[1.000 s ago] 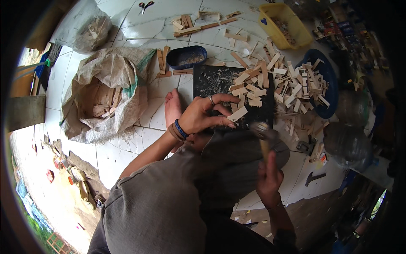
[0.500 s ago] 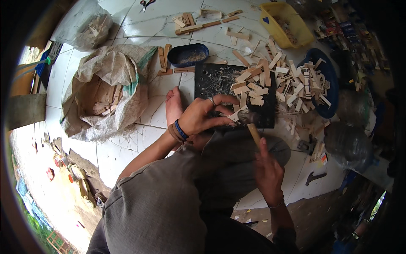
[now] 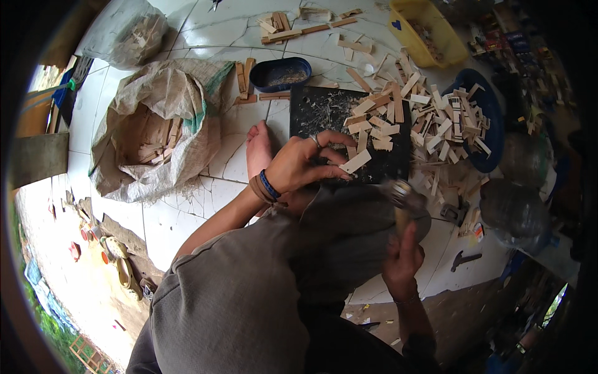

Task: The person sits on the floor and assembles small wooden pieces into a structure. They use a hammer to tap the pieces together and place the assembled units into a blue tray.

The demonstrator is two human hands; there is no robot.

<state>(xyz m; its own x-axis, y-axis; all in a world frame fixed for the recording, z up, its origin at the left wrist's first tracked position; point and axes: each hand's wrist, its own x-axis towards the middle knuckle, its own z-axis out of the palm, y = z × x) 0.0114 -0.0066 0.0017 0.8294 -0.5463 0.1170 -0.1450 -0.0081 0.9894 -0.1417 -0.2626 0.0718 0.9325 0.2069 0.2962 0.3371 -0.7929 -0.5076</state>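
Note:
A small pale wood piece [image 3: 357, 162] is pinched by its near end between the fingers of my left hand [image 3: 302, 163], over the edge of a black board [image 3: 309, 129]. My right hand [image 3: 403, 257] is wrapped round the wooden handle of a hammer [image 3: 405, 198]. The hammer's head is smeared by motion and stands to the right of the wood piece, apart from it, above my trousered leg. Several short wood pieces [image 3: 374, 128] lie on the board just beyond my left fingers, and small nails or splinters seem scattered on its left part.
A heap of wood pieces [image 3: 442, 124] spills from a blue basin [image 3: 493, 140] at the right. A yellow tub [image 3: 408, 43] and a blue oval dish [image 3: 280, 75] stand farther off. An open woven sack [image 3: 112, 140] is on the left. A second hammer [image 3: 465, 259] lies at the right.
The hammer has moved right and back toward me, off the wood piece, with my right hand lower. My left hand keeps its hold on the piece, which now shows whole.

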